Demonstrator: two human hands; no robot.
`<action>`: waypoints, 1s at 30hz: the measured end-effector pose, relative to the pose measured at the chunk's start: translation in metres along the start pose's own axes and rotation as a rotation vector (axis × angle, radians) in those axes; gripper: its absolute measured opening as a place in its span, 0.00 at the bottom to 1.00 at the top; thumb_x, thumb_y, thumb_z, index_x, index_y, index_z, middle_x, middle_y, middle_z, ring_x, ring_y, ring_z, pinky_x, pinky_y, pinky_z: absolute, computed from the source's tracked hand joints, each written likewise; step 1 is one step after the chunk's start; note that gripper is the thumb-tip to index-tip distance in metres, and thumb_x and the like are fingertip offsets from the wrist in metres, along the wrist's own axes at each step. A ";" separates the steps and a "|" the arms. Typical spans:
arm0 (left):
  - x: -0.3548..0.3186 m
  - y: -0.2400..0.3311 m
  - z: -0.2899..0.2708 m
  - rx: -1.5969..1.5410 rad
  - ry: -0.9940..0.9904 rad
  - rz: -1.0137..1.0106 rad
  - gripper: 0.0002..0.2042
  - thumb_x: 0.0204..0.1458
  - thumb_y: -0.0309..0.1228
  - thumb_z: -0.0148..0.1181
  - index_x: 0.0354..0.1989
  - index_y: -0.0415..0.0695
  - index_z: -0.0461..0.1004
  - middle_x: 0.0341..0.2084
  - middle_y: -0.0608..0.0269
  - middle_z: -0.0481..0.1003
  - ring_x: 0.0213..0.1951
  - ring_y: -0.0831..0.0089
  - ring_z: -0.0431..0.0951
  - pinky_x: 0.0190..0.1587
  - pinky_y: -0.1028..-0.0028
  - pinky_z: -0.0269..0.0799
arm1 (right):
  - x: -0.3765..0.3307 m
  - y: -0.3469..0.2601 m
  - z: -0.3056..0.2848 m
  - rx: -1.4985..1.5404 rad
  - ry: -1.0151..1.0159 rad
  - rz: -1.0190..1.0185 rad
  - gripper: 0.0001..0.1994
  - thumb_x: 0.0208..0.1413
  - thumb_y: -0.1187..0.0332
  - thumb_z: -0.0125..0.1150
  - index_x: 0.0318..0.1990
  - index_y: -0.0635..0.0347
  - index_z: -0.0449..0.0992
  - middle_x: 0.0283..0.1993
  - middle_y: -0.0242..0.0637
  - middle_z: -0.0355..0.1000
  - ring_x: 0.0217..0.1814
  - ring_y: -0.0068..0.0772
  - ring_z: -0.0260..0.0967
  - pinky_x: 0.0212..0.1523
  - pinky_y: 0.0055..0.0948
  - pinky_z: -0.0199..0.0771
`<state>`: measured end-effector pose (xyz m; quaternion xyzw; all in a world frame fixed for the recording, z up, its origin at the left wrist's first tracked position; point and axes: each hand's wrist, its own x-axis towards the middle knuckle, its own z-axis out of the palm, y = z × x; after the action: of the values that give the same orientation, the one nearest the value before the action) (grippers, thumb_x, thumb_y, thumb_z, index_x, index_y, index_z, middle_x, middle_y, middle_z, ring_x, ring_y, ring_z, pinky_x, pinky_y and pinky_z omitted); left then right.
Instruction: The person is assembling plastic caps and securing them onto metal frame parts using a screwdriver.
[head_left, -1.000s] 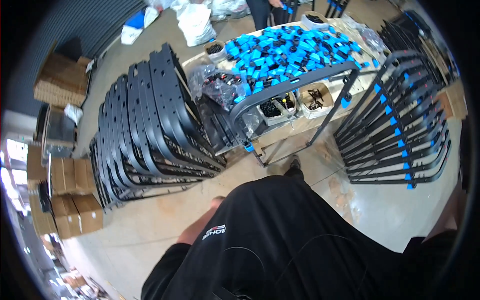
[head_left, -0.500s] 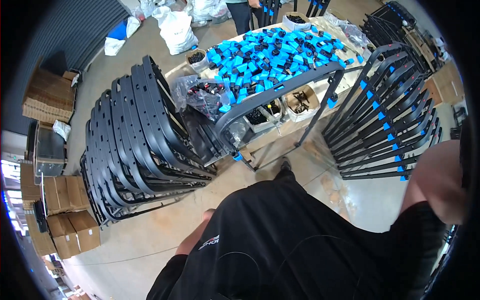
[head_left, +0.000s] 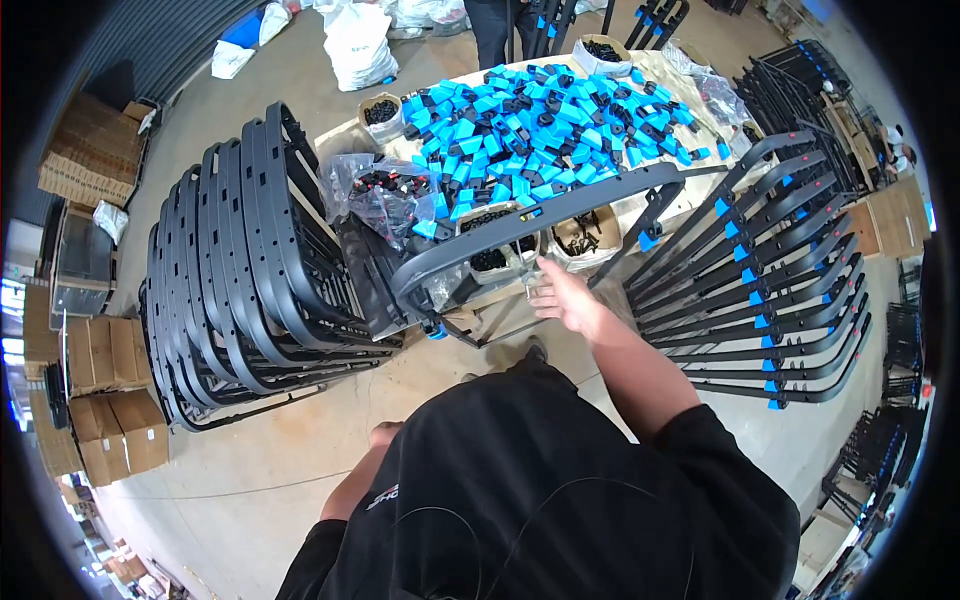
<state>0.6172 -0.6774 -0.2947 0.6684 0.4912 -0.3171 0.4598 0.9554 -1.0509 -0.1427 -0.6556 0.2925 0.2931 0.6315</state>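
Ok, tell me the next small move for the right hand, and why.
Probably reach a little further and close on the curved grey frame. The right hand is open and empty just below it, beside the tubs of small black parts.

The left hand (head_left: 385,436) is largely hidden behind the black shirt (head_left: 560,500). The contents of the cups (head_left: 490,250) under the curved bar (head_left: 530,215) cannot be told. The boxes (head_left: 60,400) are cut off at the picture's left rim.

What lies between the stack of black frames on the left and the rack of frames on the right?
In the head view, the table edge with the curved grey frame piece and right hand.
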 end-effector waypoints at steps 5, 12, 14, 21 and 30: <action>-0.014 -0.021 -0.001 0.247 0.092 -0.090 0.23 0.57 0.44 0.64 0.50 0.35 0.80 0.48 0.52 0.82 0.50 0.63 0.82 0.52 0.68 0.76 | 0.059 -0.016 0.036 0.302 -0.589 0.440 0.21 0.65 0.51 0.57 0.43 0.65 0.72 0.37 0.46 0.76 0.45 0.51 0.78 0.47 0.50 0.80; -0.122 0.091 0.058 -0.019 0.135 0.081 0.21 0.60 0.42 0.60 0.51 0.35 0.80 0.47 0.49 0.82 0.51 0.62 0.82 0.52 0.68 0.76 | 0.031 -0.012 0.010 -0.054 -0.719 0.185 0.14 0.69 0.53 0.54 0.33 0.48 0.68 0.24 0.23 0.62 0.26 0.25 0.61 0.28 0.33 0.66; -0.123 0.110 0.061 -0.064 0.142 0.232 0.21 0.62 0.43 0.59 0.47 0.34 0.81 0.42 0.53 0.83 0.44 0.68 0.82 0.47 0.70 0.76 | 0.007 -0.021 0.000 -0.158 -0.744 0.128 0.17 0.68 0.52 0.56 0.32 0.55 0.69 0.25 0.32 0.69 0.24 0.33 0.66 0.27 0.40 0.71; -0.209 0.295 0.074 -0.452 -0.175 0.724 0.31 0.59 0.38 0.66 0.67 0.39 0.61 0.31 0.62 0.76 0.32 0.75 0.77 0.32 0.74 0.74 | -0.037 -0.014 -0.032 -1.222 -0.473 -1.000 0.13 0.62 0.62 0.56 0.43 0.66 0.70 0.33 0.54 0.77 0.39 0.60 0.77 0.41 0.53 0.76; -0.210 0.277 0.112 -0.342 -0.108 0.806 0.18 0.63 0.23 0.53 0.61 0.39 0.69 0.36 0.62 0.77 0.32 0.76 0.78 0.34 0.76 0.75 | -0.047 -0.020 -0.051 -1.207 -0.412 -0.922 0.16 0.56 0.65 0.63 0.46 0.65 0.68 0.35 0.57 0.77 0.41 0.62 0.77 0.42 0.55 0.75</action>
<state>0.8160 -0.8837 -0.0689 0.7035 0.2119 -0.0609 0.6757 0.9404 -1.1009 -0.0932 -0.8729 -0.3415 0.2253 0.2657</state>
